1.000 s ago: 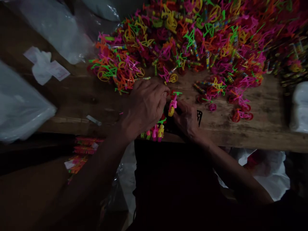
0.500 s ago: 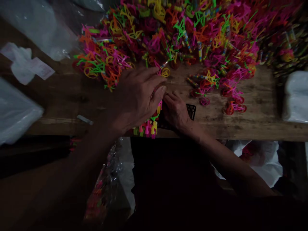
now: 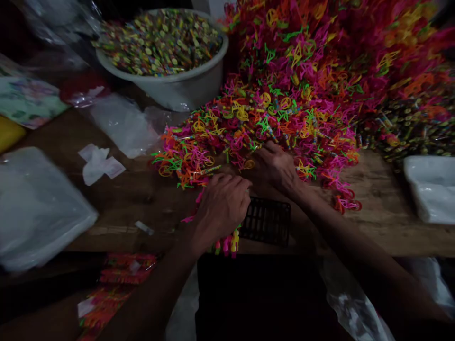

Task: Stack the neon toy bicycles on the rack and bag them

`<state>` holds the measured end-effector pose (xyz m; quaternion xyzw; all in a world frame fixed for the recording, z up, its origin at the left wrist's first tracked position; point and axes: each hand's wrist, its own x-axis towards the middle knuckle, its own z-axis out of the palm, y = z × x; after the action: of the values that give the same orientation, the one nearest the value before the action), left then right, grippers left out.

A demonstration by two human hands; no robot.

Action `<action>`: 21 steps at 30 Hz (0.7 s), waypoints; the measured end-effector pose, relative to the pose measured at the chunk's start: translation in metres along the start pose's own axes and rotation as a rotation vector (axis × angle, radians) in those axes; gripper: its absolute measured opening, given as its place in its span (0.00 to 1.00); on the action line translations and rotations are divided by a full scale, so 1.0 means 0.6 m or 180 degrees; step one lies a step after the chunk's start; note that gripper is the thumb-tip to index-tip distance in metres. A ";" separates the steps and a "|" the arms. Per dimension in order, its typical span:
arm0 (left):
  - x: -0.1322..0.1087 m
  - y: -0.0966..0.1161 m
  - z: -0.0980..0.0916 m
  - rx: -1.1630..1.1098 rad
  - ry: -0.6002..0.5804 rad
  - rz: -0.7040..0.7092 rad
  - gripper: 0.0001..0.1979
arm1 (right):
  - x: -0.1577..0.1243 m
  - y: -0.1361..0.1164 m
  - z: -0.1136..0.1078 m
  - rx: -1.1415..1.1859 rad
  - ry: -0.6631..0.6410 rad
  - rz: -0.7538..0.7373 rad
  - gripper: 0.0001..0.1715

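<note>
My left hand lies with curled fingers over the left end of a black slotted tray. Below its palm stick out small plastic pieces in pink, yellow and green; what its fingers grip is hidden. My right hand is at the near edge of a heap of bright plastic toy bicycles. Its fingertips are dark and blurred, so I cannot see whether they hold anything. A thin patterned stick lies just beyond my left hand.
A white tub full of small patterned tubes stands behind, left of the heap. Clear plastic bags and a crumpled paper lie left on the wooden table. A white package sits at the right.
My hands have parted: the right has left the tray for the heap's edge, while the left stays by the tray's left end. The view has tilted up, bringing in the tub.
</note>
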<state>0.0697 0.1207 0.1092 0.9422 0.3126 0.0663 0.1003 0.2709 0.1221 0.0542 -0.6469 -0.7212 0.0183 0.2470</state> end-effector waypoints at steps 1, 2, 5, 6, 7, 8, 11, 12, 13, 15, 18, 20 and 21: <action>0.000 -0.001 0.001 -0.0016 0.0023 0.0020 0.14 | 0.019 0.001 0.008 -0.0155 -0.0200 -0.0116 0.14; 0.000 -0.002 0.001 -0.0015 0.0042 0.0039 0.14 | 0.036 0.001 0.018 -0.0268 -0.0386 -0.0243 0.14; 0.001 -0.004 0.004 0.0034 0.0053 0.0054 0.13 | 0.062 0.000 0.040 -0.0475 -0.0578 -0.0417 0.13; 0.002 -0.005 0.004 0.0038 0.0047 0.0049 0.13 | 0.064 0.003 0.042 -0.0505 -0.0559 -0.0425 0.13; 0.003 -0.005 0.005 0.0031 0.0033 0.0045 0.13 | 0.064 0.008 0.040 -0.0509 -0.0530 -0.0413 0.13; 0.004 -0.005 0.005 0.0018 0.0024 0.0045 0.13 | 0.063 0.014 0.034 -0.0485 -0.0512 -0.0385 0.13; 0.006 -0.006 0.006 0.0007 0.0029 0.0064 0.13 | 0.057 0.039 0.003 -0.0333 -0.0422 -0.0180 0.13; 0.007 -0.007 0.006 0.0019 0.0037 0.0063 0.14 | 0.055 0.046 -0.008 -0.0306 -0.0319 -0.0127 0.12; 0.007 -0.007 0.007 0.0039 0.0039 0.0054 0.14 | 0.052 0.051 -0.018 -0.0309 -0.0182 -0.0105 0.11; 0.009 -0.009 0.010 0.0080 0.0041 0.0010 0.15 | 0.046 0.055 -0.034 -0.0424 0.0069 -0.0045 0.09; 0.011 -0.011 0.012 0.0092 -0.0014 -0.0013 0.17 | 0.023 0.046 -0.053 -0.0644 -0.0035 0.0231 0.10; 0.013 -0.011 0.013 0.0090 -0.0071 -0.0029 0.18 | -0.005 0.037 -0.067 -0.0641 -0.0295 0.0530 0.13; 0.014 -0.011 0.012 0.0100 -0.0094 -0.0051 0.18 | -0.024 0.034 -0.074 -0.0582 -0.0421 0.0687 0.13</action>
<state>0.0738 0.1297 0.1013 0.9420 0.3197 0.0467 0.0906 0.3071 0.0990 0.0813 -0.7379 -0.6608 0.0216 0.1356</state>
